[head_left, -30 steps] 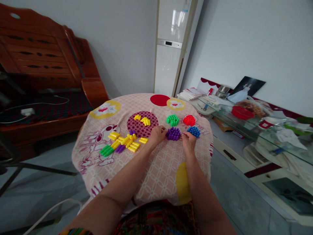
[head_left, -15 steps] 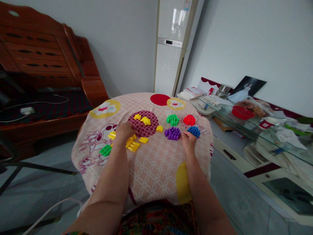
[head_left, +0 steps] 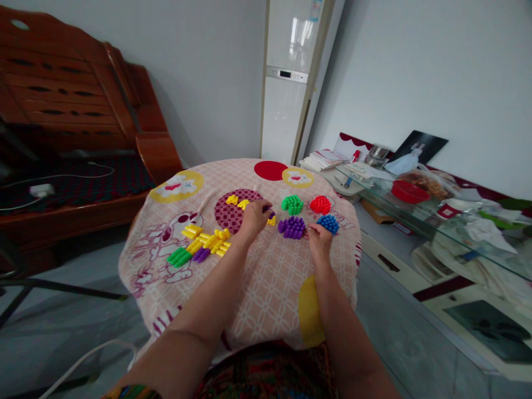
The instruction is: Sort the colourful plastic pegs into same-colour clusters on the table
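My left hand (head_left: 254, 219) is over the right edge of the tablecloth's maroon circle, its fingertips pinched on a small purple plastic piece (head_left: 270, 211). Just below it lies a yellow piece (head_left: 271, 220), partly hidden. My right hand (head_left: 320, 237) rests with fingers closed, between a purple cluster of pieces (head_left: 292, 227) and a blue cluster (head_left: 328, 224). What its fingertips hold, if anything, is too small to tell. To the left, yellow pieces (head_left: 202, 240) form a joined-looking row, with green pieces (head_left: 179, 256) and purple pieces (head_left: 201, 254) alongside.
A green cluster (head_left: 292, 204) and a red cluster (head_left: 320, 204) stand behind the purple and blue ones. More yellow pieces (head_left: 231, 200) lie on the maroon circle. Right of the table is a cluttered glass shelf (head_left: 415, 216); a wooden bench (head_left: 75, 111) stands left.
My left hand has swung right from the yellow row to the yellow piece near the purple cluster. Purple pieces beside the row now show. My right hand has hardly moved.
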Demonstrator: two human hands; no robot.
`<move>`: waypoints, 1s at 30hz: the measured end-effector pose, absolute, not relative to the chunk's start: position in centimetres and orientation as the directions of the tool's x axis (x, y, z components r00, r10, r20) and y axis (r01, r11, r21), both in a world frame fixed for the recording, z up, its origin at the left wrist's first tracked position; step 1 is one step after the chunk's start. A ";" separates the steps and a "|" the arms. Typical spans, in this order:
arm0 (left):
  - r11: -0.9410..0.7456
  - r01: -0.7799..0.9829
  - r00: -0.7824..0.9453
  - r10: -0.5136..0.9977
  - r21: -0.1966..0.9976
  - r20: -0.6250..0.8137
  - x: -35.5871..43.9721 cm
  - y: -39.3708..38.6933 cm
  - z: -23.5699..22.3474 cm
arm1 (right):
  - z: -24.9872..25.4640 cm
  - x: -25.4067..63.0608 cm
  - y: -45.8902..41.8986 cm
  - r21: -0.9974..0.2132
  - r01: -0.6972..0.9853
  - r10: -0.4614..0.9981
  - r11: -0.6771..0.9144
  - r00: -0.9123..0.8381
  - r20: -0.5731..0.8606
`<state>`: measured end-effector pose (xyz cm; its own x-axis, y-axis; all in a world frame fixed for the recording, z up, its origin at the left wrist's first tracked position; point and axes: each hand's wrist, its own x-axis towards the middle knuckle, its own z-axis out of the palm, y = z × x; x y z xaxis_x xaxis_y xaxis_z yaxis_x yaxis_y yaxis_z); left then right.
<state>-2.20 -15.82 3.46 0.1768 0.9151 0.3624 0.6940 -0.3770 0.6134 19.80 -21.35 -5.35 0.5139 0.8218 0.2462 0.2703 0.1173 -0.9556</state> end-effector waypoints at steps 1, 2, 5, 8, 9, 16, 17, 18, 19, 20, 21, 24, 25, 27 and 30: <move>-0.402 0.684 0.194 0.905 0.609 0.379 -1.1 -15.7 3.2 | -5.3 19.7 -21.4 -0.957 0.267 0.821 0.114 0.516 0.242; -0.414 0.683 0.207 0.900 0.602 0.383 -0.2 -15.5 3.0 | -5.2 19.7 -21.4 -0.958 0.262 0.820 0.114 0.520 0.239; -0.420 0.709 0.253 0.901 0.567 0.351 1.5 -14.9 2.4 | -5.1 19.6 -21.5 -0.962 0.242 0.818 0.127 0.524 0.240; -0.444 0.703 0.304 0.894 0.556 0.330 2.0 -14.5 2.0 | -5.1 19.7 -21.5 -0.960 0.250 0.818 0.128 0.521 0.245; -0.457 0.691 0.323 0.888 0.561 0.327 2.1 -14.4 1.8 | -5.1 19.7 -21.5 -0.958 0.259 0.816 0.127 0.521 0.249; -0.471 0.650 0.382 0.881 0.596 0.280 2.5 -14.6 1.1 | -5.2 19.7 -21.4 -0.959 0.248 0.822 0.137 0.512 0.250; -0.468 0.647 0.366 0.883 0.602 0.293 2.4 -14.7 1.3 | -5.1 19.7 -21.5 -0.961 0.241 0.823 0.136 0.513 0.245; -0.466 0.642 0.344 0.885 0.609 0.314 2.2 -14.9 1.5 | -5.1 19.7 -21.5 -0.963 0.236 0.822 0.133 0.516 0.240; -0.463 0.636 0.314 0.886 0.617 0.341 1.8 -15.0 1.9 | -5.1 19.6 -21.5 -0.963 0.234 0.821 0.130 0.519 0.237; -0.458 0.631 0.281 0.887 0.626 0.366 1.2 -15.2 2.3 | -5.1 19.6 -21.5 -0.964 0.234 0.822 0.129 0.519 0.236; -0.448 0.631 0.245 0.890 0.633 0.385 0.5 -15.4 2.8 | -5.1 19.6 -21.5 -0.964 0.235 0.822 0.128 0.519 0.236; -0.398 0.665 0.153 0.901 0.633 0.406 -2.6 -16.3 4.4 | -5.2 19.7 -21.5 -0.959 0.251 0.819 0.134 0.517 0.250; -0.377 0.688 0.131 0.905 0.620 0.405 -3.8 -16.6 4.8 | -5.3 19.7 -21.5 -0.957 0.256 0.816 0.135 0.519 0.254; -0.315 0.754 0.092 0.920 0.577 0.382 -6.4 -17.3 5.4 | -5.3 19.8 -21.4 -0.953 0.267 0.812 0.140 0.520 0.265; -0.157 0.863 -0.002 0.949 0.480 0.315 -10.6 -18.3 5.8 | -5.3 19.9 -21.4 -0.946 0.294 0.809 0.138 0.517 0.279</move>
